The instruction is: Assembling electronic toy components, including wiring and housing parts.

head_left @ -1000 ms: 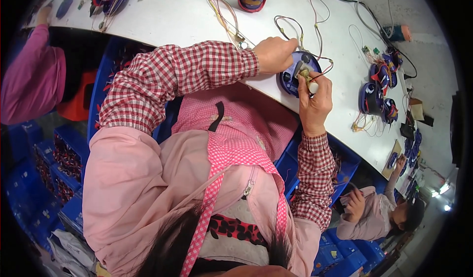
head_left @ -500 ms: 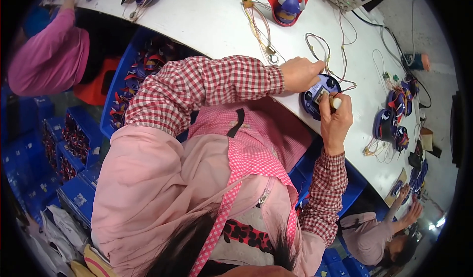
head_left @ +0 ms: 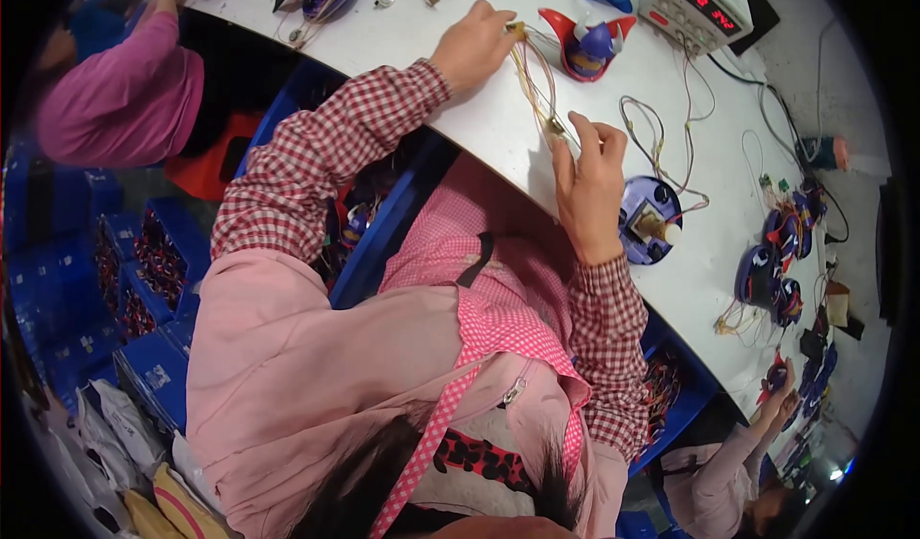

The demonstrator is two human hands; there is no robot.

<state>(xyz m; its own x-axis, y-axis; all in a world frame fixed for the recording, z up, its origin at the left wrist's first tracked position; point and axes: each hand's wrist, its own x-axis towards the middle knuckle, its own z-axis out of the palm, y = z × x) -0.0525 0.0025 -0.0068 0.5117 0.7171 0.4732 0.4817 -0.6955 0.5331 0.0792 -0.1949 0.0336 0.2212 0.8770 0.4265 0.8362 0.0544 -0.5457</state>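
My left hand is closed, its fingertips pinching a small yellow-brown board at the upper end of a bundle of thin wires. At the wires' lower end lies another small board, close by the thumb tip of my right hand. The fingers of that hand are spread over the white table. Just right of my right wrist rests a round purple plastic base with a square part and a white knob on it.
A purple horned toy with red wings stands beyond the wires. A power supply with a lit red display is at the back, its leads on the white table. Wired toy parts lie rightward. Co-workers sit either side; blue bins are below.
Both hands have left the round purple base. My left hand moved up and left to the wire bundle and pinches its board; my right hand shifted left with its fingers apart.
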